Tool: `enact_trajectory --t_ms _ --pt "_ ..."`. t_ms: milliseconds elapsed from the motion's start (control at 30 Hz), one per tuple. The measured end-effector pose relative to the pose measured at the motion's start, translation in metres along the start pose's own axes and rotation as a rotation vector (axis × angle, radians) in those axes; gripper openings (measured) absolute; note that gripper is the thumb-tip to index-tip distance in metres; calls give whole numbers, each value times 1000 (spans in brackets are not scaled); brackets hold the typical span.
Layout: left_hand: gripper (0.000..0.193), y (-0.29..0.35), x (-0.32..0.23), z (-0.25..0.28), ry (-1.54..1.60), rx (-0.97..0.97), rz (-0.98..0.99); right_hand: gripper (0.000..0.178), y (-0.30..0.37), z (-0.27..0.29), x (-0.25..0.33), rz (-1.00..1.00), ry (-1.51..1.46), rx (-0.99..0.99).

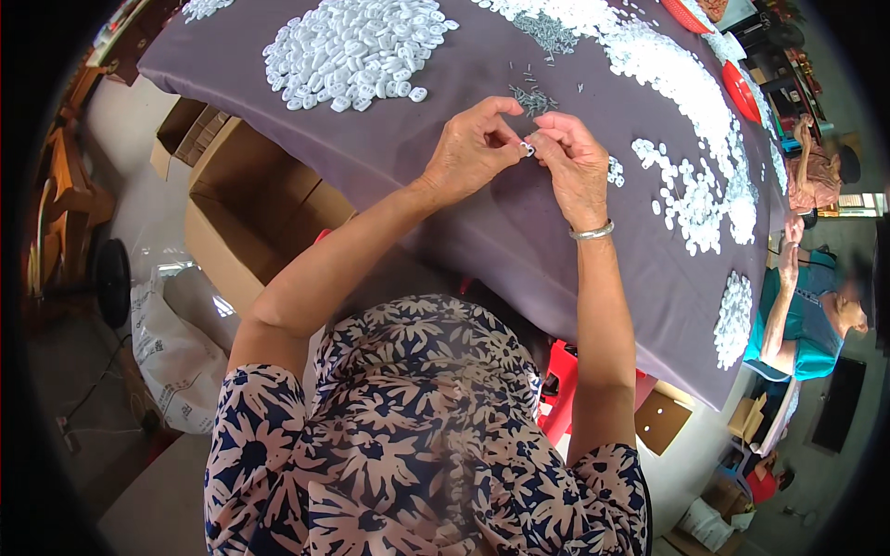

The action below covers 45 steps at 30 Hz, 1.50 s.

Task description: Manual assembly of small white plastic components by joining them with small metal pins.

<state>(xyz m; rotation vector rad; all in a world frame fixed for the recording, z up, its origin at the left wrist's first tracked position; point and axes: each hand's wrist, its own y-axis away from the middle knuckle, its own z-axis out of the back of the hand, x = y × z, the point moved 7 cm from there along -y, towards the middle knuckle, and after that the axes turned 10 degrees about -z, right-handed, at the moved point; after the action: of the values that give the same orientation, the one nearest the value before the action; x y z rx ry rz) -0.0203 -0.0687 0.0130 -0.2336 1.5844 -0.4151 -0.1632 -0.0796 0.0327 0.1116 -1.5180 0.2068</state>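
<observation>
Over the cloth-covered table, my left hand (471,153) and my right hand (573,167) meet with thumbs and forefingers pinched together. Between the fingertips is a small white plastic piece (527,149) with a dark spot, partly hidden by the fingers. Just beyond my hands lies a little heap of grey pins (531,101), with a few strays around it. To the far left rises a large heap of white oval plastic pieces (357,54). A few small white pieces (615,171) lie right beside my right hand.
Loose white pieces (691,199) spread along the right side of the purple-grey tablecloth (556,250). More grey pins (547,35) lie at the back, near red baskets (742,93). An open cardboard box (236,195) stands below the left edge. A co-worker in teal (802,315) sits at right.
</observation>
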Motion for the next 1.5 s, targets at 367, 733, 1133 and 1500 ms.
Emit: enact_trajectory --t_ms 367,733,1133,1500 --pt "43 0 -1 0 -32 7 16 18 0 0 0 64 -4 10" --pt "44 0 -4 1 -34 -2 20 20 -1 -1 -1 82 26 19" --pt "38 2 -2 7 -71 -110 1 24 3 -11 4 169 238 -100" --pt "38 1 -2 6 -72 -83 30 22 3 -9 2 167 220 -154"
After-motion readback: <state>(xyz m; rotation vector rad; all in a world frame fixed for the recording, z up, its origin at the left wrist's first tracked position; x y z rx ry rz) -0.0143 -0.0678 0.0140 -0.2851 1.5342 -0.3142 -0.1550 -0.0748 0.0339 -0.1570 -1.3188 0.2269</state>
